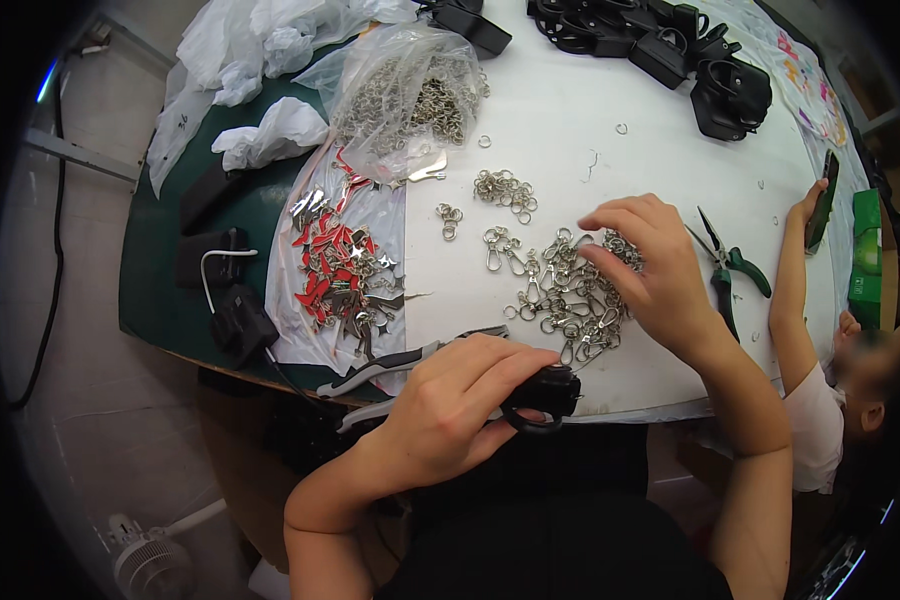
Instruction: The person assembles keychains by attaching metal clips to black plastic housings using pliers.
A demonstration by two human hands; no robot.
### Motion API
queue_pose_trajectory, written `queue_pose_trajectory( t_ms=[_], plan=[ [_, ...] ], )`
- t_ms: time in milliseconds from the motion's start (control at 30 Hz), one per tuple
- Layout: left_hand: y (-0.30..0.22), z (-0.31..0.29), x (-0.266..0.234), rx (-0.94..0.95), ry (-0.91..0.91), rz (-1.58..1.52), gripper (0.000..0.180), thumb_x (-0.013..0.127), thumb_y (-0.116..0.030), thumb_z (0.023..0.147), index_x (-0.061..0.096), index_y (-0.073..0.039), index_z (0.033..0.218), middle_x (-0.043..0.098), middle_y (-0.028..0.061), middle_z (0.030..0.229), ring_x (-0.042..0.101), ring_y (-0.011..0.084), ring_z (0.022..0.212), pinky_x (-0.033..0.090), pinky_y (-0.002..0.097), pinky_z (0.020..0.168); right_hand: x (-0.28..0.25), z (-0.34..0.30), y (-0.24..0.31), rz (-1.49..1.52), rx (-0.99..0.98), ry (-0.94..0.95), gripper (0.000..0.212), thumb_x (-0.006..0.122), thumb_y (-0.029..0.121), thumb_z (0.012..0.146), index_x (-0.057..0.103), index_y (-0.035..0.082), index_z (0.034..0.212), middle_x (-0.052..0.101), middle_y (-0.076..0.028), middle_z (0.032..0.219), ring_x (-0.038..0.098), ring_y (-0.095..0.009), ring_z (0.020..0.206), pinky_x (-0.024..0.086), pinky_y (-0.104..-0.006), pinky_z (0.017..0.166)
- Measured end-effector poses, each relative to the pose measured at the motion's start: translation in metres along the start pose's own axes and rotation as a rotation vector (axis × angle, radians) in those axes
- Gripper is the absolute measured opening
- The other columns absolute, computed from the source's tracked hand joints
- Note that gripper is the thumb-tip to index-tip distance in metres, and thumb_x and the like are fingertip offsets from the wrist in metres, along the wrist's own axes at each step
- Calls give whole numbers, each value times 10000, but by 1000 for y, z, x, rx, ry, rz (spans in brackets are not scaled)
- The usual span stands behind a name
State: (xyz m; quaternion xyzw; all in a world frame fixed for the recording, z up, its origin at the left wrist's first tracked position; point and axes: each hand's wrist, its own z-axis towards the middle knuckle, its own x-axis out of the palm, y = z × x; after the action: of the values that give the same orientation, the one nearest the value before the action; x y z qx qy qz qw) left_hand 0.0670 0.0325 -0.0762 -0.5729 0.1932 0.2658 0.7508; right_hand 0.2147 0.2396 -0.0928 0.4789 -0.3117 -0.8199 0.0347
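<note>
My left hand (450,400) is closed around a small black boxy piece with a loop (542,396) at the table's front edge. Its fingers hide part of the piece. My right hand (655,265) hovers over a pile of silver swivel clasps with split rings (560,295). Its thumb and fingers are apart, with a gap between them; no held thing shows there. Grey-and-black handled pliers (385,370) lie beside my left hand, partly covered by it. To the right of my right hand lie green-handled needle-nose pliers (727,265).
Red and silver charms (340,265) lie on plastic at the left, below a clear bag of metal rings (400,105). Small ring clusters (507,192) sit mid-table. Black boxy pieces (730,95) are heaped far right. Another person's arm (792,290) reaches in at the right, holding a phone (821,205).
</note>
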Motion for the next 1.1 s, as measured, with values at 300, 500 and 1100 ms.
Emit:
queue_pose_trajectory(
  t_ms=[300, 500, 1100],
  plan=[
    [37, 17, -62, -288, -3, -188, 594, 862, -150, 701, 611, -6, 1220, 677, 95, 1125, 633, 188, 1039, 484, 321, 882, 37, 39, -10, 105, 122, 112, 142, 718, 144, 854, 667, 21, 901, 662, -81, 799, 615, -204, 774, 465, -338, 734],
    [96, 38, -90, -453, -221, 243, 243, 732, -55, 794, 694, 5, 1027, 712, 120, 962, 679, 238, 862, 517, 342, 796, 13, 18, 0, 633, 422, 131, 46, 670, 1, 890, 656, -43, 885, 701, -65, 749, 657, -90, 693, 533, -221, 680],
    [122, 74, -58, -124, -168, 676, 266, 763, -93, 770, 675, -24, 1012, 675, 103, 920, 622, 274, 913, 494, 364, 790, 11, -5, -5, 740, 393, -22, 120, 663, -3, 888, 701, -41, 995, 726, -77, 825, 689, -108, 774, 542, -235, 728]
  ],
)
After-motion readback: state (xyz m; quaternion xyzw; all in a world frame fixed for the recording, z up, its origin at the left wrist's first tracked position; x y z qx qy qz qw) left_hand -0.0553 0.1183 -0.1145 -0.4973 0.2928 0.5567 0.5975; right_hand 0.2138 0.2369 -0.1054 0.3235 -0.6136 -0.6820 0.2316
